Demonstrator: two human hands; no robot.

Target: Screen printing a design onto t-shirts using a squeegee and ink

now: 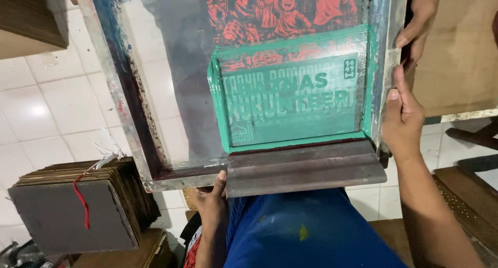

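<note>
Blue trousers: nearest the camera, just below the printing frame's near edge, spotted with yellow.
Stack of dark boards: left of the frame, lower down, tied with red string.
Screen-printing frame: tilted over the white tiled floor; green ink borders its mesh stencil.
Left hand: at the frame's near rail, thumb pressed on top, likely propping it.
Squeegee: resting along the near rail, blade against the green ink.
Right hand: closed around the frame's right rail, steadying it.
Another hand: beyond, fingers curled on the same rail.
</note>
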